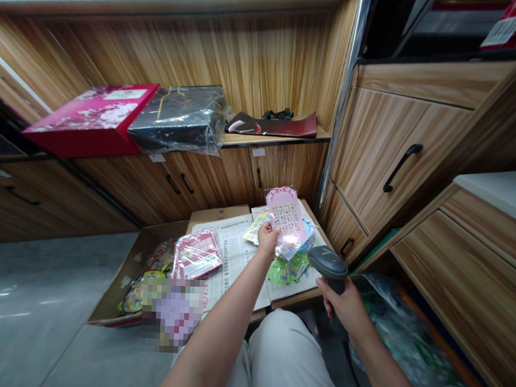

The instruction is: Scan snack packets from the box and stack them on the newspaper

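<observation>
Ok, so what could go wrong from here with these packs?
The left hand holds the pink pack by its lower left side; being glossy, it might slip. The red packs lie beside the open box and could slide in if bumped. The scanner in the right hand looks close to the green packs and might knock them askew.

Things on the shelf (pixel 273 140), the paper (pixel 233 258) and the floor (pixel 35 298)

A pink box (pixel 99 115) sits on the shelf beside a black box (pixel 176 118) in clear wrap. A dark red thing (pixel 286 127) lies to their right. Lower down, the printed paper lies flat on cardboard (pixel 218 214). Pink packs (pixel 198 255) lie at its left edge, green packs (pixel 280 272) on its right. An open brown box (pixel 118 278) stands on the floor.
</observation>
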`<state>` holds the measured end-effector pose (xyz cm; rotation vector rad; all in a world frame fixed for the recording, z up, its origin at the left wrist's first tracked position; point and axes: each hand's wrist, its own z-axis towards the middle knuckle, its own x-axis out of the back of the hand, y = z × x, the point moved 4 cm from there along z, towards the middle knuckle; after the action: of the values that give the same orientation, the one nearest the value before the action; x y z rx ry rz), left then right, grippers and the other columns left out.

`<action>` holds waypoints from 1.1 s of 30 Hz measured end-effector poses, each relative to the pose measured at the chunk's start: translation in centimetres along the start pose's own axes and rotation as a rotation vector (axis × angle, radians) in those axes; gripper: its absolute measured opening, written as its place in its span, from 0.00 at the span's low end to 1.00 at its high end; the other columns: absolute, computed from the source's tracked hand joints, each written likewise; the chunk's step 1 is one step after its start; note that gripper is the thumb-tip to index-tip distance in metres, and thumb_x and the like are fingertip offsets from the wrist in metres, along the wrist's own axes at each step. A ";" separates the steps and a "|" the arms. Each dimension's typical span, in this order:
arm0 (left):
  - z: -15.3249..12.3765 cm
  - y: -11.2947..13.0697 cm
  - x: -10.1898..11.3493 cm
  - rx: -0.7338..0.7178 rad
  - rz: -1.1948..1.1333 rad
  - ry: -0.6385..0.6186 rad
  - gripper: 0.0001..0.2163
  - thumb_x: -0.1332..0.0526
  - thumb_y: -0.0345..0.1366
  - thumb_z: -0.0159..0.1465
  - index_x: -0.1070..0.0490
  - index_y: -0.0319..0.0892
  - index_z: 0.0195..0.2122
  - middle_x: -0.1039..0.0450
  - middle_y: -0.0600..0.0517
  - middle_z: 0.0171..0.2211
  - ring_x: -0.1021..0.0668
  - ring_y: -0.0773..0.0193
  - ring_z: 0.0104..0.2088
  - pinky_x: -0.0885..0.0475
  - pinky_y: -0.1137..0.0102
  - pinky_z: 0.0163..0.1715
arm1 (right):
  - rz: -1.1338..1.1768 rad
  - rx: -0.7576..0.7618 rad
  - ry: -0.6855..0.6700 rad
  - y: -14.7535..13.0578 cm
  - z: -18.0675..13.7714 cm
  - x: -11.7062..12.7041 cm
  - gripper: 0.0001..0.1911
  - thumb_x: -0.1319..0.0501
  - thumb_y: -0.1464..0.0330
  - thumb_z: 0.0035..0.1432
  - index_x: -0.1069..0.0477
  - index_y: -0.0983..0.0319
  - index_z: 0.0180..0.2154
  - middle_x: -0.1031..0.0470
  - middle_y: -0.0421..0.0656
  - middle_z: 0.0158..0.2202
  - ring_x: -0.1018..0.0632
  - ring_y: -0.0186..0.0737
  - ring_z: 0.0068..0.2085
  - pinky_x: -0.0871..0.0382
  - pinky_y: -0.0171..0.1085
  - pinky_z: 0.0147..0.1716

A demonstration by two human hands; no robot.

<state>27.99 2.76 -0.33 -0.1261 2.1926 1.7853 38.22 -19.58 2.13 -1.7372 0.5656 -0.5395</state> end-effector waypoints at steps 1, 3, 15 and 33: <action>0.0 0.0 0.0 0.000 0.002 0.002 0.11 0.36 0.30 0.47 0.31 0.40 0.32 0.23 0.52 0.27 0.22 0.63 0.28 0.26 0.68 0.31 | 0.003 0.004 0.003 0.0 0.0 0.0 0.21 0.32 0.50 0.46 0.32 0.60 0.29 0.37 0.31 0.11 0.37 0.32 0.11 0.43 0.32 0.11; 0.3 0.0 0.0 -0.012 0.008 0.016 0.10 0.36 0.30 0.47 0.31 0.40 0.31 0.24 0.52 0.27 0.22 0.64 0.27 0.27 0.69 0.31 | 0.015 0.006 0.012 -0.1 0.0 0.1 0.21 0.31 0.50 0.46 0.32 0.60 0.29 0.36 0.31 0.11 0.36 0.32 0.11 0.43 0.32 0.11; 3.5 -0.5 4.4 -0.031 0.455 0.119 0.21 0.37 0.26 0.48 0.25 0.35 0.46 0.23 0.49 0.32 0.21 0.60 0.32 0.26 0.68 0.36 | 0.042 -0.054 -0.014 0.3 0.4 2.0 0.24 0.29 0.50 0.42 0.30 0.62 0.31 0.33 0.33 0.14 0.32 0.33 0.14 0.39 0.30 0.11; 1.1 -1.2 3.1 -0.155 1.484 -0.283 0.26 0.35 0.48 0.58 0.28 0.48 0.57 0.36 0.43 0.61 0.36 0.48 0.62 0.44 0.58 0.62 | 0.049 -0.041 0.046 0.1 -0.5 1.6 0.22 0.27 0.53 0.42 0.30 0.63 0.29 0.35 0.33 0.13 0.35 0.30 0.14 0.41 0.29 0.11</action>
<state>25.54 3.96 -2.60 2.0156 1.9021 2.2482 39.09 -20.97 2.22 -1.7484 0.6542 -0.5379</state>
